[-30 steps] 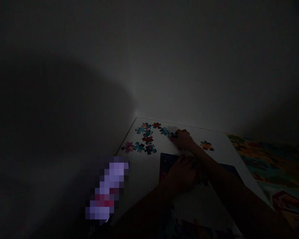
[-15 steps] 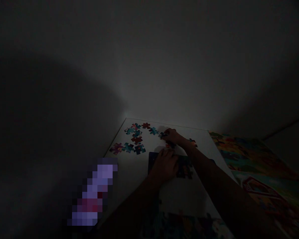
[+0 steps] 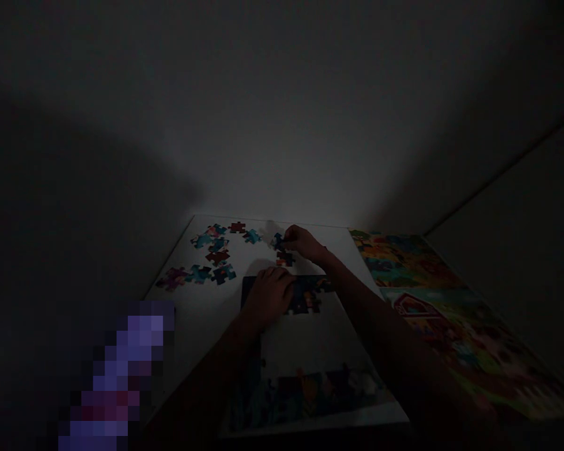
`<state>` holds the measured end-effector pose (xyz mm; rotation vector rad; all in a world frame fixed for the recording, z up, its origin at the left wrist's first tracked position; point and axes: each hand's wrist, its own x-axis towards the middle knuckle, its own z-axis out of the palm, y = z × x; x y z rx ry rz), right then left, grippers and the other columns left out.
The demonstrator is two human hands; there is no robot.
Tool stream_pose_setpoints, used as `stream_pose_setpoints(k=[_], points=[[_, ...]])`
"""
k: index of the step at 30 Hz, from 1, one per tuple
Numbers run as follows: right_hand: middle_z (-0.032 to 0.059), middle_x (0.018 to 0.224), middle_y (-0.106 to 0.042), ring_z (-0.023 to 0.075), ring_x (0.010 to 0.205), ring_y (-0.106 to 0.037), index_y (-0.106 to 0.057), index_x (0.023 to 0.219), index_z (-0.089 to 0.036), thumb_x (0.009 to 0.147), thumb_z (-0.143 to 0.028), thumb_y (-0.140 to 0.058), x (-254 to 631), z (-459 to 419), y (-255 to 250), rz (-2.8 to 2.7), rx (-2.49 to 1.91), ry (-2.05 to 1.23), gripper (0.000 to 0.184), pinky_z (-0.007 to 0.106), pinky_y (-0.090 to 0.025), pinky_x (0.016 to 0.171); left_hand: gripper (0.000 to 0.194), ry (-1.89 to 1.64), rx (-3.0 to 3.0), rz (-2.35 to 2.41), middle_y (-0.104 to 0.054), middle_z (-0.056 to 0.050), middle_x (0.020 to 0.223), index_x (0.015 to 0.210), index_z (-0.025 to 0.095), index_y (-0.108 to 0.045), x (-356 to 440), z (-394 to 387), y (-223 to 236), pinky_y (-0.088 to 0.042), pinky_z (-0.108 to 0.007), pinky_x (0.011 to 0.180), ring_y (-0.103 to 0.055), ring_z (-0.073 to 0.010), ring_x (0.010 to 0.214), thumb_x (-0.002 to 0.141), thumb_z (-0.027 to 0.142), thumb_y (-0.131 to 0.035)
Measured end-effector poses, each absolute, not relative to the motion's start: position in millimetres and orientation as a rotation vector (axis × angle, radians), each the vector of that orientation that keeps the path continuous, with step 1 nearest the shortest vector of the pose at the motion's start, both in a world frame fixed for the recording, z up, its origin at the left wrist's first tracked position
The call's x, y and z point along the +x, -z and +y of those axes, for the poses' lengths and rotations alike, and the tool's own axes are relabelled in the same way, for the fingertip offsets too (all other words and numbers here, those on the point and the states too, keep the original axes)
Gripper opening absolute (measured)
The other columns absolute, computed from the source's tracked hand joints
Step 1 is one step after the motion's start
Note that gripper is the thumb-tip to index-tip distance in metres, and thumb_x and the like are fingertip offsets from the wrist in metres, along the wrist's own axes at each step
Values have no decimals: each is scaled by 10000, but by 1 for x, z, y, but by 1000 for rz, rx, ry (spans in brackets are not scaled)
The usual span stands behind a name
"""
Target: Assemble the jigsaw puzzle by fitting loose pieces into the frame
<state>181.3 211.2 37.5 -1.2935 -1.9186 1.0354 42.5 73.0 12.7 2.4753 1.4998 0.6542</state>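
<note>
My right hand (image 3: 304,244) pinches a dark blue jigsaw piece (image 3: 278,240) between thumb and fingers, near the table's far edge. Just below it a reddish-brown jigsaw piece (image 3: 284,259) lies on the white table. My left hand (image 3: 270,293) rests palm down, fingers stretched out, on the top edge of a partly assembled dark jigsaw puzzle (image 3: 303,302). Its joined pieces run along the top, left and bottom around a pale middle. The right forearm hides part of the puzzle's right side.
Loose jigsaw pieces (image 3: 216,241) lie at the table's far left. Two colourful picture sheets (image 3: 413,263) are on the right. A pixelated purple shape (image 3: 131,351) stands at the left edge. A wall (image 3: 272,125) rises behind the table (image 3: 202,326). The light is dim.
The view has shifted, so the table appears further left. My right hand has moved the dark blue piece slightly rightward and up. My left hand stays on the puzzle.
</note>
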Motion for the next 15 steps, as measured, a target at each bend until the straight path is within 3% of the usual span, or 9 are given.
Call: stream_pose_setpoints(k=[5,8,15], points=[[-7,809,-614,127,686,-550,-600,908,-189,700,-344,-711,260,148,-46,-1664,-1222,-1234,282,250,-429,618,273,-645,2490,1445,-630,-77,1156,1174,202,-641,44,73,-13,-405,-442,1000,-542,-254,1109,929,214,-522],[7,839,-633,129,713,-566,-626,901,-184,708,-360,-744,294,111,-44,-1649,-1254,-1434,287,256,-441,647,288,-632,2514,1378,-610,-82,1203,1193,200,-636,48,71,-12,-394,-440,1027,-525,-253,1154,925,271,-557],[26,895,-654,147,776,-586,-624,880,-182,734,-371,-738,298,91,-27,-1679,-1170,-1515,265,286,-470,712,382,-580,2569,1299,-545,-95,1289,1240,234,-612,54,69,-10,-404,-470,1034,-475,-276,1229,914,430,-584]])
